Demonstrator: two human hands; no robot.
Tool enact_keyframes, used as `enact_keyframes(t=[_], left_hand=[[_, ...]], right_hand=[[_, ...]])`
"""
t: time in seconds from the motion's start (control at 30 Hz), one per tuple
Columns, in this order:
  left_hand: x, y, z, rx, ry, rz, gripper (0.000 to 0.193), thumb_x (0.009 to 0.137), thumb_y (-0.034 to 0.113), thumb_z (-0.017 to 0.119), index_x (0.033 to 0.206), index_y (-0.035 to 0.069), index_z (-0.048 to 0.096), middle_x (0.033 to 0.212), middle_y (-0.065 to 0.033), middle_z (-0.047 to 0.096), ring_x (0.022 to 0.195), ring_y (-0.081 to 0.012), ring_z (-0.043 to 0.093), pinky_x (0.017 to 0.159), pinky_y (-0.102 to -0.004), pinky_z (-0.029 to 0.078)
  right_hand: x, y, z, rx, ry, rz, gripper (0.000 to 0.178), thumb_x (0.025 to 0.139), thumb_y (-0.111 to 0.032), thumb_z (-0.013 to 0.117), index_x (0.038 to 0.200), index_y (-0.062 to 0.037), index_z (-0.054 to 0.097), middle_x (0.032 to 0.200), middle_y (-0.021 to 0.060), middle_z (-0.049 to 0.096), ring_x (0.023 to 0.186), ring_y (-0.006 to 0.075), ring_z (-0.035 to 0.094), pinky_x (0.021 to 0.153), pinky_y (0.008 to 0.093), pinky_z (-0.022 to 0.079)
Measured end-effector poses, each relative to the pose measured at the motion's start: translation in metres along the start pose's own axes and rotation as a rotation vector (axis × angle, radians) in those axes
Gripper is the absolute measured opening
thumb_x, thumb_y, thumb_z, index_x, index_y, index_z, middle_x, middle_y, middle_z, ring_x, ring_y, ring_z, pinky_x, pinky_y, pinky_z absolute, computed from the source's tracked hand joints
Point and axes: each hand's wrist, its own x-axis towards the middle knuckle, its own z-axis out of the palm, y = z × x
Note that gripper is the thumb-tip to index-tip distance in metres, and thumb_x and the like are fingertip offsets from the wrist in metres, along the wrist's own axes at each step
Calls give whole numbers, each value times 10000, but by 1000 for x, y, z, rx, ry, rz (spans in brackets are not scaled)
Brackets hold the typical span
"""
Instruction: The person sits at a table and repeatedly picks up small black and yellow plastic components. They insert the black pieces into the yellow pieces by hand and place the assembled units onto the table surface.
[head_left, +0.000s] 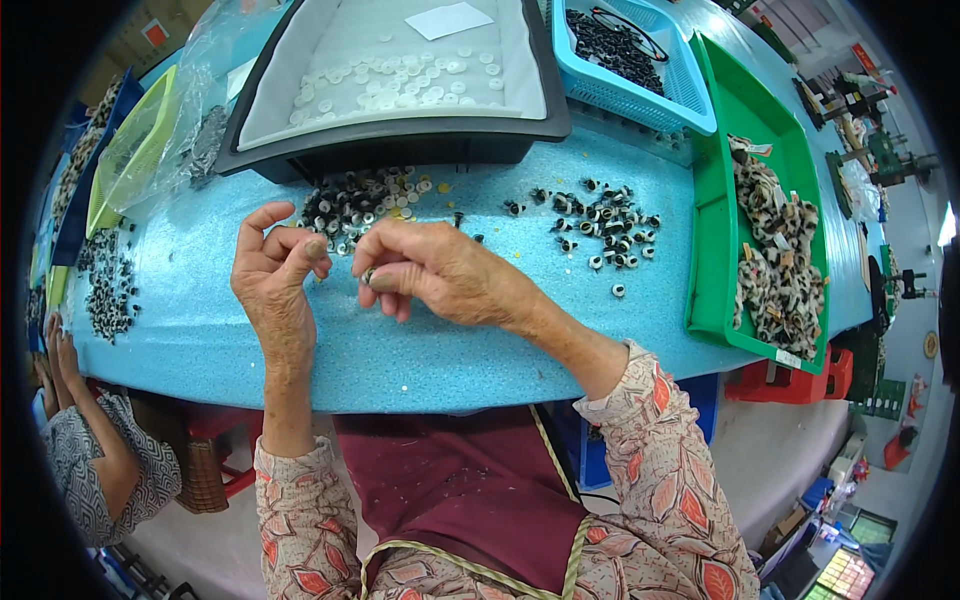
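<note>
My right hand (435, 270) hovers over the blue table (420, 350), its fingertips pinching a small dark round piece (368, 277). My left hand (275, 275) is raised beside it, fingers curled, thumb and forefinger close together near a tiny piece; whether it holds anything is unclear. Just behind both hands lies a pile of small black and white pieces (355, 205). A second scatter of black-and-white assembled pieces (605, 225) lies to the right.
A dark tray (400, 145) with white discs stands at the back. A light blue basket (640, 95) of black parts and a green tray (715, 250) of leopard-print pieces are right. Another person's hands (55, 345) work at the left by more black pieces (105, 285).
</note>
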Motion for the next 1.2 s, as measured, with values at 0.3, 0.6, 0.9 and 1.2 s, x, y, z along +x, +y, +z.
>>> enact_keyframes(t=[0.3,0.6,0.9,1.2], left_hand=[[-2,1,3,113,22,19,367,753,-25,723,1069,-5,536,689,-30,616,586,-75,548,532,-198,435],[-2,1,5,270,70,76,280,768,32,742,993,19,577,662,-17,630,585,-49,551,537,-179,427],[-2,-4,3,315,48,89,167,805,61,719,932,31,613,683,9,616,583,-42,530,528,-177,410],[-3,-1,4,305,61,52,172,781,33,734,908,24,618,656,10,611,592,-31,545,540,-175,434]], right_hand=[[-4,-9,19,-225,68,-89,42,842,-11,566,883,-3,561,651,63,627,546,122,581,524,274,481],[-50,-33,-39,-873,338,-10,67,813,-95,632,842,-35,638,642,124,648,607,242,662,616,362,516],[-72,-17,-57,-1197,530,-116,171,753,-121,718,916,-84,683,775,100,669,707,248,663,689,362,519],[-44,7,-42,-1109,454,-74,167,740,-65,718,901,-66,674,792,88,659,735,237,658,684,339,525]])
